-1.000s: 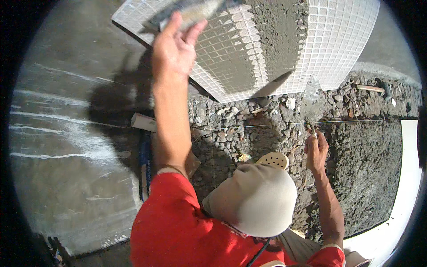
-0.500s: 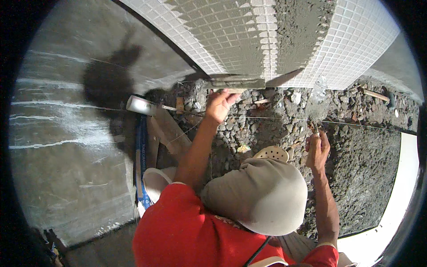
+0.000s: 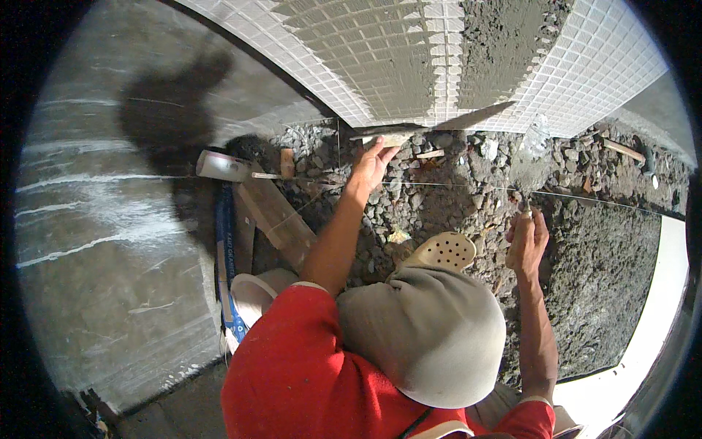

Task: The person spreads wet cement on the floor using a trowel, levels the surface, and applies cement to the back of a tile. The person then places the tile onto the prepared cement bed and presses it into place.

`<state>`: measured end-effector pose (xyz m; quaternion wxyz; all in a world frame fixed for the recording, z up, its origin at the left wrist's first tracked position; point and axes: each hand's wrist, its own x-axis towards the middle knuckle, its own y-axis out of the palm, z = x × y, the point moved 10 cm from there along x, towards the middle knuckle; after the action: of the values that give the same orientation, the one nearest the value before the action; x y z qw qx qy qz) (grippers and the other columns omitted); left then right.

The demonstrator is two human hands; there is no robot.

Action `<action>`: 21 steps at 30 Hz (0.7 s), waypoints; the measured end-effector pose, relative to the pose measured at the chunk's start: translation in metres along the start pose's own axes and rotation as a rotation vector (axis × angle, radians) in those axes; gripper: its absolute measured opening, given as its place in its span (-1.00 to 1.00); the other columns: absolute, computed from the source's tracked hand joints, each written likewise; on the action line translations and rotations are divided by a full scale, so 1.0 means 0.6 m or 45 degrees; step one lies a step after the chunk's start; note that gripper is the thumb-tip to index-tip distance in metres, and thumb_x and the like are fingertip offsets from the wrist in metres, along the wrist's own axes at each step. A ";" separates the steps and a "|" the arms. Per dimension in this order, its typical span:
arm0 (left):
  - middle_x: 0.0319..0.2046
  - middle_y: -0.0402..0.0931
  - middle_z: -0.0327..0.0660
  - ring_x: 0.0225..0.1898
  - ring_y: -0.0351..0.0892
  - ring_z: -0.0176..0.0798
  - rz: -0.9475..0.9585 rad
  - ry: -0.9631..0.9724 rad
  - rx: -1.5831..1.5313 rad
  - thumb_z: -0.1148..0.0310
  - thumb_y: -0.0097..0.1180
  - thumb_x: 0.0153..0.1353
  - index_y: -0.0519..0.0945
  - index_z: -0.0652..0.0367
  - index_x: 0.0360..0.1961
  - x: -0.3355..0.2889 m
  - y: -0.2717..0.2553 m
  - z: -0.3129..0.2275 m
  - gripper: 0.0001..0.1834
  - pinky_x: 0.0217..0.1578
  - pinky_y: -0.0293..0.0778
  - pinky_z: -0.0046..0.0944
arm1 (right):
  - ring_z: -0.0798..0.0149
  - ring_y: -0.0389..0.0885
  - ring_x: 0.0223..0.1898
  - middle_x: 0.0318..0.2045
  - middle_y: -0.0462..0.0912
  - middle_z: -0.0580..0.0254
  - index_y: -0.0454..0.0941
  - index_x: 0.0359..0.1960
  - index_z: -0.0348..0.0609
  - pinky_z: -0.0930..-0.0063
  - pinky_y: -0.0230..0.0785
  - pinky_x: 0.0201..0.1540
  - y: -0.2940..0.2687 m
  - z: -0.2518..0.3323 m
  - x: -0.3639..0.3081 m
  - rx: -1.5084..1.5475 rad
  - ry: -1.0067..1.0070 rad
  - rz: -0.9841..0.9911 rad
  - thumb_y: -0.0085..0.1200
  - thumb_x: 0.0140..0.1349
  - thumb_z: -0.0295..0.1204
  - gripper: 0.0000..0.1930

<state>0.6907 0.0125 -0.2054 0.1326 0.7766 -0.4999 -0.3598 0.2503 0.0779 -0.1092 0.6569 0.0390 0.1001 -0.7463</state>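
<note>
My left hand is closed on the pale handle of what looks like a plastering trowel. Its thin grey blade appears nearly edge-on, close to the lower edge of a large white panel with a grid pattern. Combed grey mortar covers part of that panel, with a rougher patch to its right. Lower right, my right hand grips a pointed trowel, mortar on its blade, which points away from me toward the panel. A taut string line crosses near the trowel's neck.
Loose gravel lies below the panel. A white pipe, a board and a blue carton are at left. A hammer lies far right. My clog stands on the gravel; coarse grey mortar fills the right, beside a white tile edge.
The plastering trowel has turned from showing a broad, mortar-covered face to nearly edge-on. My left hand has shifted slightly right and nearer the panel. My right hand has shifted only slightly.
</note>
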 end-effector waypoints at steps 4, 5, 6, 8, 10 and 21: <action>0.14 0.54 -0.02 0.24 0.53 0.05 0.004 0.026 -0.065 0.47 0.21 0.40 0.49 0.31 0.17 0.005 0.031 -0.027 -0.64 0.32 0.50 0.18 | 0.50 0.38 -0.54 -0.48 0.48 0.36 0.56 -0.08 -0.26 0.54 0.27 -0.49 0.000 0.003 0.000 0.167 0.061 0.006 -0.03 0.47 -0.23 -0.69; 0.11 0.56 -0.02 0.23 0.54 0.05 -0.077 0.020 -0.070 0.49 0.22 0.39 0.51 0.30 0.13 0.001 0.032 -0.035 -0.67 0.27 0.56 0.18 | 0.50 0.38 -0.54 -0.47 0.48 0.36 0.56 -0.08 -0.26 0.54 0.27 -0.49 -0.006 0.012 0.000 0.130 0.023 -0.034 -0.03 0.47 -0.22 -0.68; 0.15 0.52 -0.02 0.20 0.56 0.03 -0.074 0.044 -0.058 0.51 0.22 0.38 0.48 0.27 0.14 -0.004 0.045 -0.051 -0.65 0.21 0.62 0.17 | 0.50 0.37 -0.53 -0.47 0.48 0.36 0.56 -0.08 -0.25 0.54 0.27 -0.48 -0.009 0.015 0.000 0.116 0.029 -0.037 -0.02 0.47 -0.21 -0.68; 0.23 0.45 -0.04 0.24 0.52 0.02 0.003 0.117 -0.054 0.48 0.22 0.38 0.40 0.27 0.24 -0.022 0.089 -0.094 -0.55 0.22 0.63 0.10 | 0.51 0.37 -0.52 -0.45 0.49 0.36 0.56 -0.05 -0.25 0.55 0.26 -0.48 -0.011 0.029 0.001 0.004 -0.011 -0.023 -0.01 0.48 -0.19 -0.66; 0.22 0.44 -0.04 0.26 0.47 0.02 0.099 0.192 -0.085 0.46 0.18 0.41 0.38 0.32 0.27 -0.049 0.146 -0.153 -0.54 0.26 0.60 0.06 | 0.52 0.38 -0.52 -0.44 0.50 0.36 0.56 -0.05 -0.25 0.56 0.26 -0.48 -0.016 0.039 0.003 0.043 -0.033 -0.037 -0.02 0.48 -0.19 -0.67; 0.00 0.67 -0.05 0.09 0.67 -0.03 0.503 0.744 0.119 0.31 0.16 0.47 0.58 0.27 0.04 -0.185 0.330 -0.406 -0.73 0.30 0.51 0.12 | 0.56 0.38 -0.53 -0.48 0.50 0.42 0.57 -0.02 -0.24 0.61 0.23 -0.51 -0.025 0.070 -0.010 0.062 -0.121 -0.054 -0.01 0.51 -0.14 -0.63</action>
<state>0.6978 -0.0204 0.1260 0.3014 0.7403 -0.5973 -0.0665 0.2392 0.0771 -0.0658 0.6437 0.0173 0.0513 -0.7634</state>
